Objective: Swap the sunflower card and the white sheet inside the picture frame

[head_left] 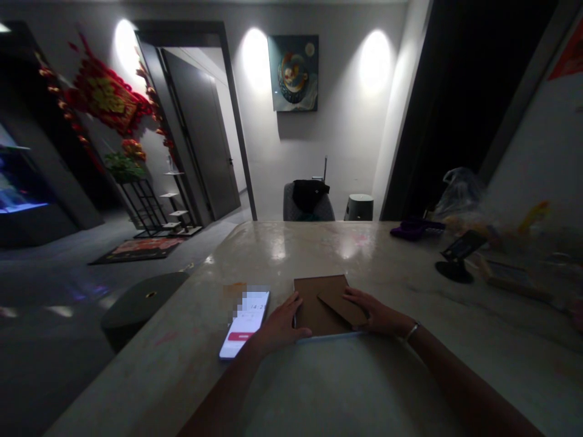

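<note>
the left hand (pixel 282 325) lies open against the left edge of a flat brown cardboard folder (pixel 316 306), the open right hand (pixel 376 312) rests on its flap, and a sideways slip could knock the slim lit smartphone (pixel 243 321) just left.

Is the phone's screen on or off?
On: the phone beside the left hand has a lit screen showing a red bar.

A flat brown kraft-paper envelope (pixel 311 309) lies on the pale stone counter (pixel 401 388), an angled flap across its right side
</note>
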Motion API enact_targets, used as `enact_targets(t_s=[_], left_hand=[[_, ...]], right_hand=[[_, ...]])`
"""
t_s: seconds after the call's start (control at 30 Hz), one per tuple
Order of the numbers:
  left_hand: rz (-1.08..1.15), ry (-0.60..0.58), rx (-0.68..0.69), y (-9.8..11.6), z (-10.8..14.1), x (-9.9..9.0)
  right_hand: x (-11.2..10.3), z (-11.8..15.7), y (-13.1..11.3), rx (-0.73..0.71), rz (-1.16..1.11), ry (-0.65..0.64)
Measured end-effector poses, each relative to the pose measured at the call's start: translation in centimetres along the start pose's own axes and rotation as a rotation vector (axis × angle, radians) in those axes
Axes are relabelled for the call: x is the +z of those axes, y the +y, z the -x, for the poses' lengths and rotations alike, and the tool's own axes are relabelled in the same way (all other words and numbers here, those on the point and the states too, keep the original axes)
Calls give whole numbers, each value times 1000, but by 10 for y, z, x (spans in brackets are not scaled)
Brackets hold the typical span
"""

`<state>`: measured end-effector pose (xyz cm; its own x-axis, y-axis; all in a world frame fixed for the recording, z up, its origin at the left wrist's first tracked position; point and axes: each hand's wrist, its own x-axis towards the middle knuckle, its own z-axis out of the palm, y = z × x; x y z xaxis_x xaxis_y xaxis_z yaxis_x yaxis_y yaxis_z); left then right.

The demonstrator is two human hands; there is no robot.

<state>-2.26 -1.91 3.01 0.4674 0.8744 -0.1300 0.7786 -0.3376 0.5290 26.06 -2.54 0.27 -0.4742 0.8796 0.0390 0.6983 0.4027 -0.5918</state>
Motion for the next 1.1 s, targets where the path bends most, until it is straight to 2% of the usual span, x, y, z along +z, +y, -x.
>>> enact_targets(t_s=[0.23,0.5,0.77,1.1], left_hand=[[13,32,-1,2,-1,2],[26,136,14,-1,0,4],[25,241,13,-1,-4,5],[45,382,86,-7,-9,13]], right_hand=[[0,4,4,-14,-29,24],[1,8,-8,-19,-108,45],[8,2,1,-25,-192,241],[16,-5,2,12,-198,386]])
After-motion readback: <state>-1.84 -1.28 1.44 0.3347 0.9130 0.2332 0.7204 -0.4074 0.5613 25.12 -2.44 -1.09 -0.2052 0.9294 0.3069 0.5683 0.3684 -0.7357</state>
